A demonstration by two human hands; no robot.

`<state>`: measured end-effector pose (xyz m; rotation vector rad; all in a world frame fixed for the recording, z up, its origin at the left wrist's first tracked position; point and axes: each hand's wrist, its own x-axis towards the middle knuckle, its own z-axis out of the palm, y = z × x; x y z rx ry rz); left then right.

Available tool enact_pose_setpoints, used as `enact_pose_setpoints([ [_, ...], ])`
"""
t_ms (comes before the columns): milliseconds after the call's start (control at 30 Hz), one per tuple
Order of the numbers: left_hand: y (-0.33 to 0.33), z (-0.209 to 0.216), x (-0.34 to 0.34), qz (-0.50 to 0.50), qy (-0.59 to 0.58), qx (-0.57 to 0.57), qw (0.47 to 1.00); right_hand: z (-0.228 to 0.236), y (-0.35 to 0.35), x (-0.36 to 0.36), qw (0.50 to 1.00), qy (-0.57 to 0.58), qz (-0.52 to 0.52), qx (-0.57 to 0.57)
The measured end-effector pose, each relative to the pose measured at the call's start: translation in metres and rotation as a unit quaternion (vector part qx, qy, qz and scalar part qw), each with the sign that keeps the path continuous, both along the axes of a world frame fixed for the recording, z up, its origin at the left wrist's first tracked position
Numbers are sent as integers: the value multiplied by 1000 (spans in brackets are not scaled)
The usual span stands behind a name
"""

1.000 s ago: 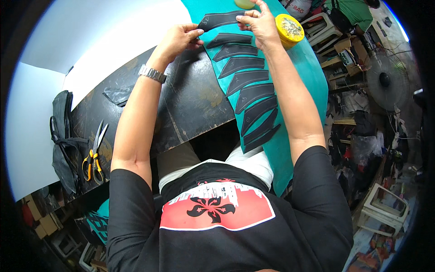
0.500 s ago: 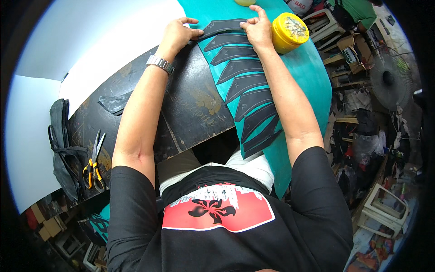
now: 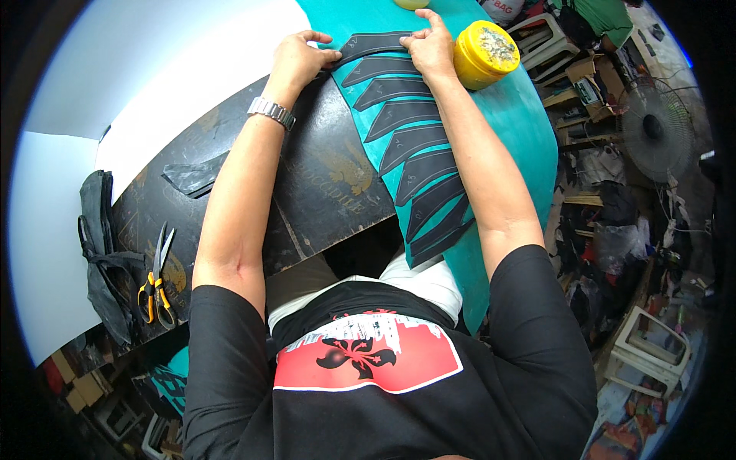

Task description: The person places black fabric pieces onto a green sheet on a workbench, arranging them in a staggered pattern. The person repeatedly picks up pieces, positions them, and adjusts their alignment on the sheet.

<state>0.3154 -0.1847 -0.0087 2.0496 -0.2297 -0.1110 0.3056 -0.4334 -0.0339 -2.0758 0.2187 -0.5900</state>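
Several flat black curved pieces, leather-like and marked with pale lines, lie in an overlapping row down a teal sheet (image 3: 521, 146). At the far end of the row, both hands hold the topmost black piece (image 3: 376, 44). My left hand (image 3: 299, 63) grips its left end near the thumb tip, index finger stretched out above. At its right end my right hand (image 3: 431, 52) pinches the edge between thumb and fingers, the index finger raised. Just right of that hand stands a yellow tub (image 3: 484, 55) with a crusted lid.
Scissors (image 3: 157, 284) with yellow-black handles lie on the dark table (image 3: 330, 192) at left, beside a bundle of black strips (image 3: 103, 245). More black pieces (image 3: 192, 175) rest near my left forearm. A fan (image 3: 655, 126) and a plastic stool (image 3: 648, 353) are at right.
The view has shifted very slightly. Both hands stay at the ends of the topmost black piece, with the right hand barely moved left.
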Motion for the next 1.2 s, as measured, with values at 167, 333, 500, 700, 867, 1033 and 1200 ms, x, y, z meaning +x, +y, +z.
enact_pose_setpoints([
  [167, 1, -2, 0, -7, -23, 12, 1000, 0, -1, 4, 999, 19, -8, -31],
  [333, -1, 2, -3, -2, -37, 56, 998, 5, 3, 3, 989, 55, -25, -134],
  [500, -7, 5, -6, 25, -61, 113, 991, 9, 17, -7, 990, 15, -38, -138],
  [700, -12, 8, -8, 33, -86, 151, 984, 19, 26, -16, 985, 47, -39, -161],
  [867, -23, 15, -16, 43, -151, 269, 950, 28, 34, -17, 967, 40, -61, -246],
  [1033, -19, 9, -26, -22, -270, 311, 911, 32, 57, -34, 919, -155, 25, -362],
  [1200, -1, -15, -47, -147, -252, 339, 894, 9, 72, -68, 933, 4, 189, -305],
])
